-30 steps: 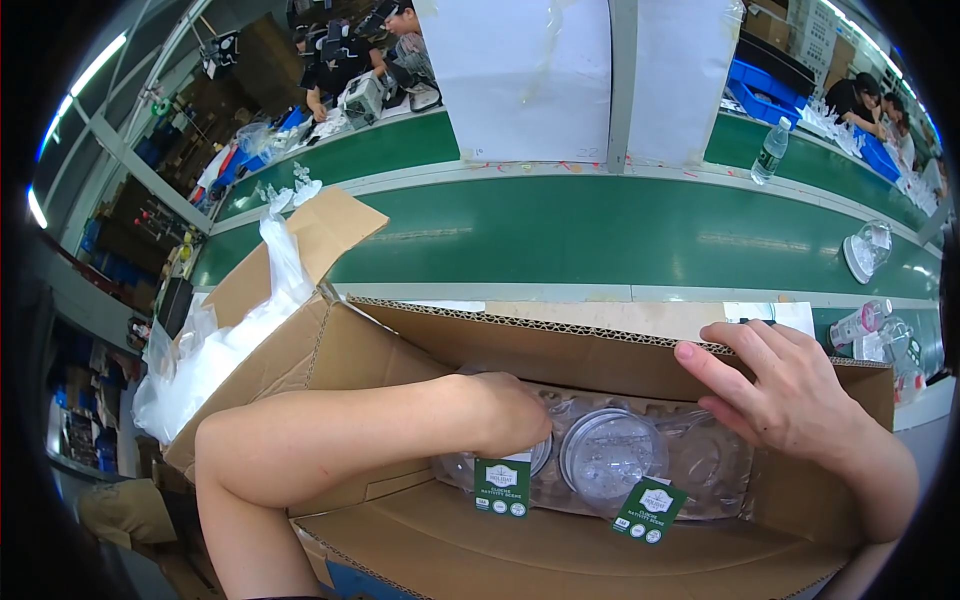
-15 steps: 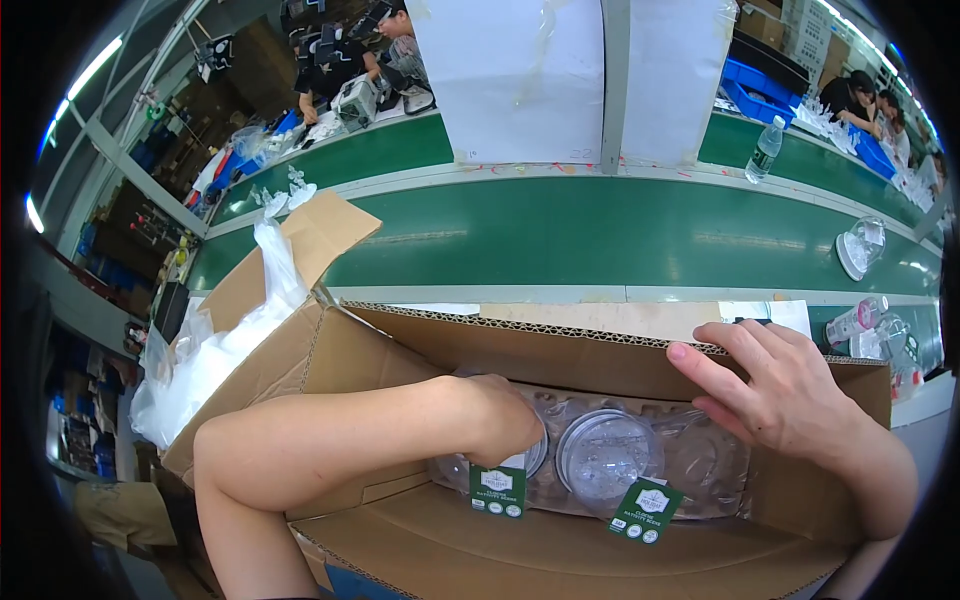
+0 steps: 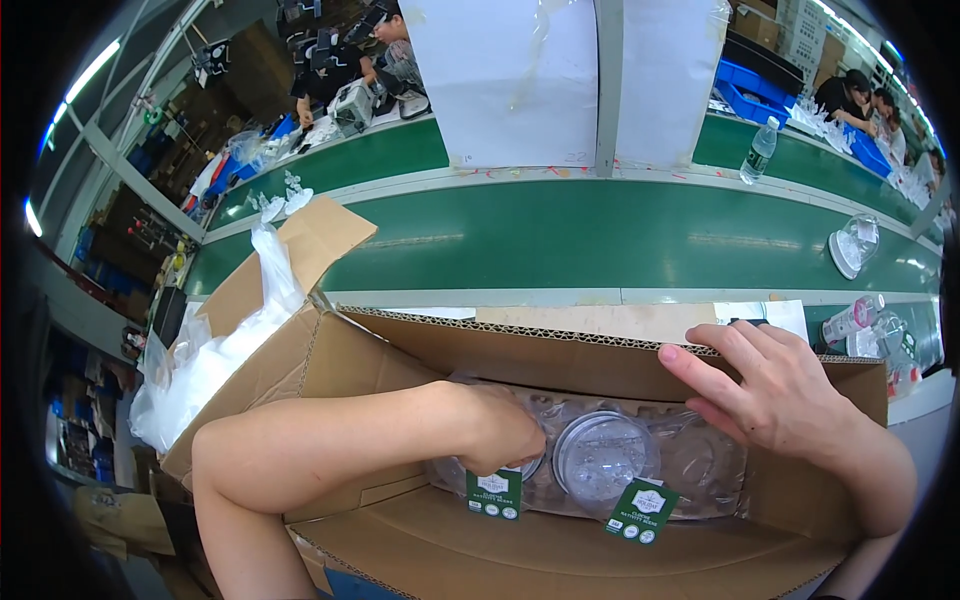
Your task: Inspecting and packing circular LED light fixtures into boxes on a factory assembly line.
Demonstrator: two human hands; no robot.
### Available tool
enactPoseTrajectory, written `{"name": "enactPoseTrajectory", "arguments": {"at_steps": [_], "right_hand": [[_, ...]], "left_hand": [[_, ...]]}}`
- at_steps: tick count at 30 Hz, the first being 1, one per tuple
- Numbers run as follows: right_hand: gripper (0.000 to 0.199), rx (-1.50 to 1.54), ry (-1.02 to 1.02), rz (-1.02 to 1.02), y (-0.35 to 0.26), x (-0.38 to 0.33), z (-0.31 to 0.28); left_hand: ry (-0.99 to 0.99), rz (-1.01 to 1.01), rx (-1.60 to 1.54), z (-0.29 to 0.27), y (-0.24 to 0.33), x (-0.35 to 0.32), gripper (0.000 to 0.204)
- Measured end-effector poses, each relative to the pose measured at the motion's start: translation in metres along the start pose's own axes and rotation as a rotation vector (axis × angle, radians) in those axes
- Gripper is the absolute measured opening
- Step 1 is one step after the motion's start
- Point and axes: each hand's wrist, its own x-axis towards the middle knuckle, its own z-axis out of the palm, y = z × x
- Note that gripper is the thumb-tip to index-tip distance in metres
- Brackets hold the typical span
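One cardboard box (image 3: 560,350) held two green-tagged clear plastic containers (image 3: 605,465) at 6 o'clock. The left hand (image 3: 500,430) reached down onto them, its grip hidden; the right hand (image 3: 775,385) lay spread wide on the box's rim at 4 o'clock. Both hands stayed almost where they had been.

A: What's down in the cardboard box (image 3: 560,365)?

B: Clear plastic packs (image 3: 600,465), round lids glinting, lying flat side by side along the bottom, each with a green tag (image 3: 640,510) hanging at its near edge.

A: And the box itself?

B: Brown, corrugated, flaps open, tipped toward the camera.
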Motion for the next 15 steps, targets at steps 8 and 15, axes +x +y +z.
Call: {"name": "enactPoseTrajectory", "arguments": {"at_steps": [8, 15], "right_hand": [[0.077, 0.003, 0.004, 0.001, -0.0006, 0.0009, 0.0002], [0.077, 0.002, 0.014, -0.008, -0.0010, 0.0028, 0.0008]], "left_hand": [[-0.057, 0.010, -0.112, 0.0035, -0.0021, 0.0033, 0.026], [-0.065, -0.017, -0.036, 0.0053, -0.0023, 0.0039, 0.023]]}}
